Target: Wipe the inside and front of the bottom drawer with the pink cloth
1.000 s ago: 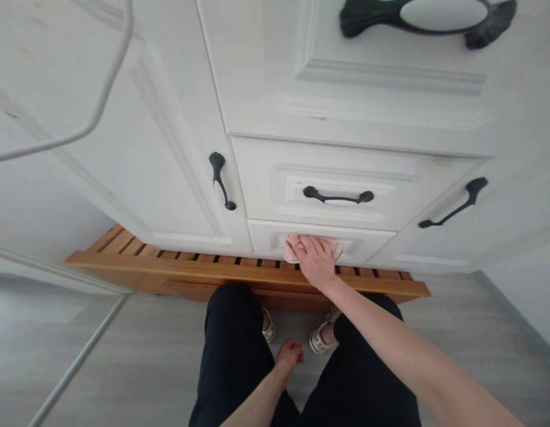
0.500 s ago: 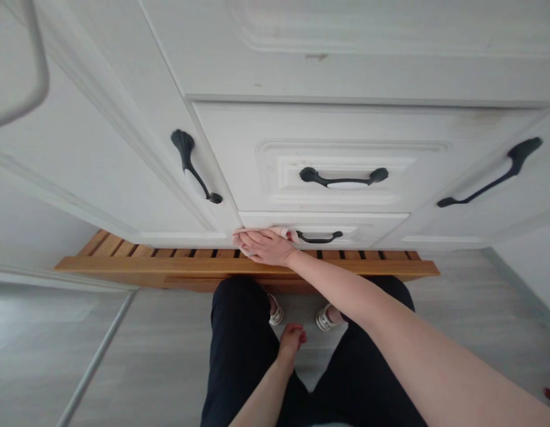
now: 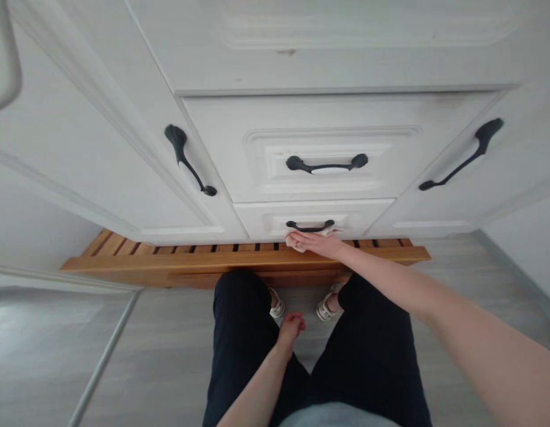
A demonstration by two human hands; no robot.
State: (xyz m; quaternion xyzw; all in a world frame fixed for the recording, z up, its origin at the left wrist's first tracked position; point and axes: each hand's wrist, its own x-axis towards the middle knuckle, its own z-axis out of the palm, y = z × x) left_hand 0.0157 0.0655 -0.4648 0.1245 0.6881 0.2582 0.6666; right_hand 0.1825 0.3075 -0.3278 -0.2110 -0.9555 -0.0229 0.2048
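Note:
My right hand (image 3: 317,242) presses a pale pink cloth (image 3: 334,232) against the lower drawer front (image 3: 252,219), just under its dark handle (image 3: 310,228). Most of the cloth is covered by the hand and fingers. Between my knees hangs my left hand (image 3: 291,327), its fingers curled in and nothing visible in them. Above the lower drawer is a larger white drawer (image 3: 221,136) with a dark handle (image 3: 327,166) that has a white inset. Both drawers are closed.
White cabinet doors with dark handles (image 3: 189,160) flank the drawers. A slatted wooden bench (image 3: 146,265) stands against the cabinet base, in front of my knees. Grey wood-look floor (image 3: 168,350) lies below, and a white curved bar (image 3: 10,65) juts in at the upper left.
My right hand has slid right with the cloth, from the left of the lower drawer to below its handle. The view has shifted slightly; my left hand stays between the knees.

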